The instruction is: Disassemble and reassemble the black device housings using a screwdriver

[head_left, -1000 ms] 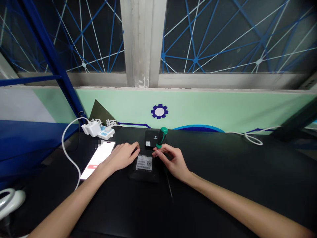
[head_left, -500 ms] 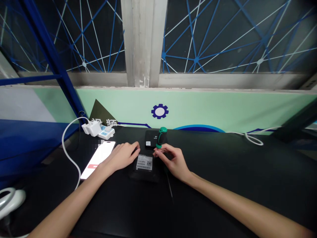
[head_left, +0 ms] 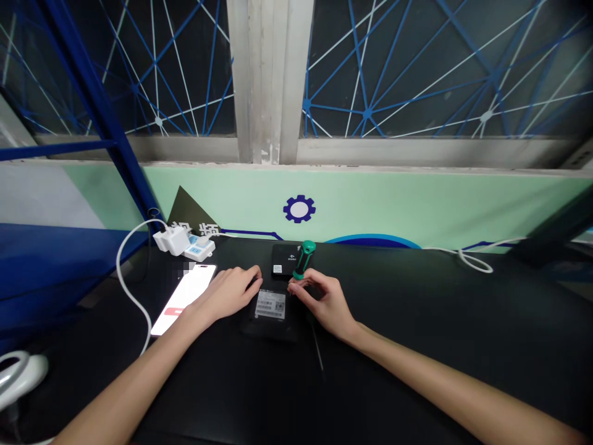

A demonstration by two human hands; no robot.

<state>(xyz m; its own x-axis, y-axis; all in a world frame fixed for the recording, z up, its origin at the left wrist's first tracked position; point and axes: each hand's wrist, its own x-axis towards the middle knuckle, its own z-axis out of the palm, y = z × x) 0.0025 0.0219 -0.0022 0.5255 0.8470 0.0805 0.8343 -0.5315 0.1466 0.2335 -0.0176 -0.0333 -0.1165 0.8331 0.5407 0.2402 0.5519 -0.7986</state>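
A flat black electronic device (head_left: pixel 270 305) with a white printed label lies face down on the table. At its far left corner my left hand (head_left: pixel 236 287) has bent fingers, with thumb and forefinger closed on the edge; their tips are partly hidden. A screwdriver (head_left: pixel 304 259) with a green and black handle stands nearly upright over the far right corner, leaning a little right. My right hand (head_left: pixel 327 300) pinches it low, below the handle. Its tip is hidden by the fingers. Partly beneath my right hand lies a second tool with a thin metal shaft (head_left: pixel 317 350).
Behind the device lies a black box or cover (head_left: pixel 281 254) with a small white label. A lit phone (head_left: pixel 185 296) rests beside my left forearm. Farther back left are a power strip (head_left: pixel 199 247), a white charger (head_left: pixel 172 240) and its cable (head_left: pixel 124 272). Another white cable (head_left: pixel 472 262) lies back right.
The screwdriver's handle has tilted slightly to the right, with my right fingers shifting a little. My left hand and the device have stayed in place.
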